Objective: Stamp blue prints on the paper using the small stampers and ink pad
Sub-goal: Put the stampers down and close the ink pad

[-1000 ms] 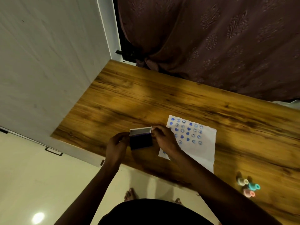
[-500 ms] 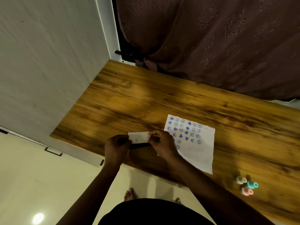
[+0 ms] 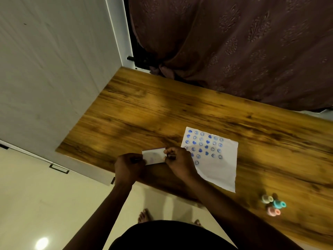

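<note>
A white paper (image 3: 219, 165) lies on the wooden table (image 3: 162, 112), its upper half covered with several blue smiley and heart prints. Just left of it sits the small ink pad (image 3: 154, 156), its pale lid down over the dark base. My left hand (image 3: 128, 167) grips the pad's left end and my right hand (image 3: 177, 162) pinches its right end, resting partly over the paper's left edge. Three small stampers, cream (image 3: 266, 199), teal (image 3: 279, 204) and pink (image 3: 273, 211), lie grouped near the table's front right.
A grey-white cabinet wall (image 3: 54, 69) bounds the table on the left. A maroon patterned curtain (image 3: 234, 47) hangs behind the far edge. Below the table's near edge are cream floor tiles (image 3: 36, 204) and bare feet (image 3: 144, 215).
One second ago the ink pad stood open with the dark pad showing. The lid has since been folded down over it and the pad now lies flat between both hands.
</note>
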Demonstrator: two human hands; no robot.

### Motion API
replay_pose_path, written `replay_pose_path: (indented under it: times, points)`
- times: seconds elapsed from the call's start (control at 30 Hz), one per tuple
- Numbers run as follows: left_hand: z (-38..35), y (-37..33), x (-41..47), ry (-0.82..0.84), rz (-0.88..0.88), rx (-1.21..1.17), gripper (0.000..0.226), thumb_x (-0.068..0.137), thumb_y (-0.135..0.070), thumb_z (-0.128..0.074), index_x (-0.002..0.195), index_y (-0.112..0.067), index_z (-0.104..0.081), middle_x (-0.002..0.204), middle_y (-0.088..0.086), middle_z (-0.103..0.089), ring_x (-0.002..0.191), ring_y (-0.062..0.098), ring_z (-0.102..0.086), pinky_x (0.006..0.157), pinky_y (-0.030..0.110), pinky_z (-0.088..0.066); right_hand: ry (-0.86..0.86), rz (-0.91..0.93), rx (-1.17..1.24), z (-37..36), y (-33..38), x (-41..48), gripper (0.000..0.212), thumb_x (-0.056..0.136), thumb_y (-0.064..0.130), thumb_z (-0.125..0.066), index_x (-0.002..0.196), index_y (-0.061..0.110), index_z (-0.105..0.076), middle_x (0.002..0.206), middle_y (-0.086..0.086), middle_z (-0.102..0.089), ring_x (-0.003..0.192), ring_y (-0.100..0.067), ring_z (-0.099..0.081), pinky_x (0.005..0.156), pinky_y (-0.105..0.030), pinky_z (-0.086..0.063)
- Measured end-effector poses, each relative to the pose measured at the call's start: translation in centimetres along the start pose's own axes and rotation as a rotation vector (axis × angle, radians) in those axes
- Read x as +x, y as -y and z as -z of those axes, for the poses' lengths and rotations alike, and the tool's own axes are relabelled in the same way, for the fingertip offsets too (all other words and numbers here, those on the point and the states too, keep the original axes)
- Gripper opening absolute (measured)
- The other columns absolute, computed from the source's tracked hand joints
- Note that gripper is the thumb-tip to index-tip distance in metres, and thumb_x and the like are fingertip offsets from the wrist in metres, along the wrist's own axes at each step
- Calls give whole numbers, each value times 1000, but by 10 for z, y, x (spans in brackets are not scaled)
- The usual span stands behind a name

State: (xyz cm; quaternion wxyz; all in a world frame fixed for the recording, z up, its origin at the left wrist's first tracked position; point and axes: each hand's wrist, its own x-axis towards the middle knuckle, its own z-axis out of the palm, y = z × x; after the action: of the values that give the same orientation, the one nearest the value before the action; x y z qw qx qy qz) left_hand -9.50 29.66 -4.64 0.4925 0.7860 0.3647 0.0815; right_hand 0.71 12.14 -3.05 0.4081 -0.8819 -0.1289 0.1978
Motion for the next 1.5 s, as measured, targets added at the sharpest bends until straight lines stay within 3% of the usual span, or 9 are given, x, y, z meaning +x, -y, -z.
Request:
replay_pose_path:
  times: [0.2,0.57,0.7,0.9,1.0,1.07,1.27,1.43,1.5]
  points:
    - [2,-3,0,11,3,22,31,84,-9,-83,112,-1,-71,114,21,-76,103,37,-73,91,53,-61,8,14,-32,1,6,-4,23,92,13,-73,115,16,-74,122,0,-74,112,-14,-70,88,-14,-47]
    - [1,-2,1,10,2,31,22,83,-9,-83,87,-26,-71,91,-1,-71,88,21,-70,74,27,-53,72,-27,-40,-3,10,-8,28,95,11,-68,123,16,-69,129,-1,-69,118,-14,-65,83,-6,-41]
    - [-1,-1,0,-6,-8,35,16,84,-10,-83,98,-15,-76,100,7,-76,87,20,-69,79,34,-58,49,-46,-12,-1,12,-7,28,94,11,-69,121,18,-70,127,1,-69,117,-13,-64,71,2,-35]
    - [-7,-19,1,15,-101,16,22,84,-9,-82,106,-7,-78,104,4,-77,92,14,-71,76,11,-50,-41,-43,88,18,15,-9,28,93,13,-71,120,22,-71,126,1,-71,112,-14,-66,91,-24,-55]
    - [-16,-39,2,67,-157,-37,22,84,-10,-83,105,-8,-77,99,-1,-76,87,5,-71,85,25,-53,-85,-46,129,39,9,-9,27,92,14,-72,118,24,-72,124,5,-71,114,-9,-65,88,-15,-52]
    - [-26,-52,3,100,-175,-33,22,85,-11,-83,106,-8,-77,99,-2,-75,85,2,-68,85,19,-50,-118,-46,154,56,4,-10,27,92,14,-72,117,25,-73,124,8,-71,115,-6,-65,83,-9,-47]
    - [-78,-91,-4,199,-196,-114,22,82,2,-81,104,0,-76,88,-10,-74,72,-11,-72,63,0,-50,-267,-86,192,107,-25,-25,29,89,11,-75,116,21,-73,124,5,-72,114,-9,-66,100,-28,-55]
    - [-129,-126,-26,240,-224,-24,21,82,-1,-83,101,-8,-80,99,6,-80,78,7,-72,77,14,-54,-391,-117,211,151,-59,-45,28,87,7,-76,113,18,-76,121,2,-73,111,-11,-69,96,-30,-58]
    - [-151,-136,-37,236,-263,22,24,80,-4,-85,102,-12,-82,102,4,-82,80,8,-73,74,7,-50,-426,-148,212,168,-75,-54,29,87,7,-76,114,18,-75,122,1,-73,110,-13,-69,96,-31,-58]
